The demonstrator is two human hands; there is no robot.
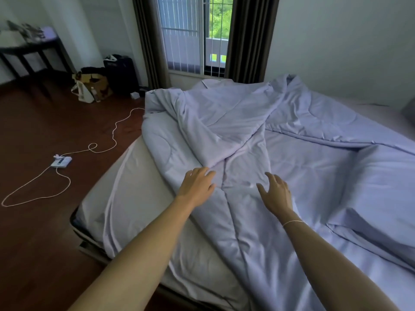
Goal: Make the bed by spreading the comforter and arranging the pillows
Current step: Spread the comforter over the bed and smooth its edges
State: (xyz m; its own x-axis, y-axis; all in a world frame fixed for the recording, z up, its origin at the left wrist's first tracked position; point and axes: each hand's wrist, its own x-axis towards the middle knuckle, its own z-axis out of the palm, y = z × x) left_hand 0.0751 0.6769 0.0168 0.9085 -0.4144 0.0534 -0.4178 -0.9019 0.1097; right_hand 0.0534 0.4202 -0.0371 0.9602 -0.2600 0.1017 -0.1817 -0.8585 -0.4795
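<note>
A pale lavender comforter point(235, 122) lies rumpled and partly folded over itself across the bed point(134, 189), bunched toward the far end near the window. A matching pillow point(377, 189) lies at the right. My left hand point(197, 185) reaches over a crease of the comforter with fingers spread, touching or just above the fabric. My right hand point(276, 194) hovers beside it, fingers straight and apart, holding nothing. Both arms stretch out from the near edge.
White sheet shows along the bed's left side. On the dark wood floor to the left lies a power strip point(61, 162) with a long looped cord. Bags point(94, 86) stand by the curtained window point(190, 37); a dark table point(31, 50) is at far left.
</note>
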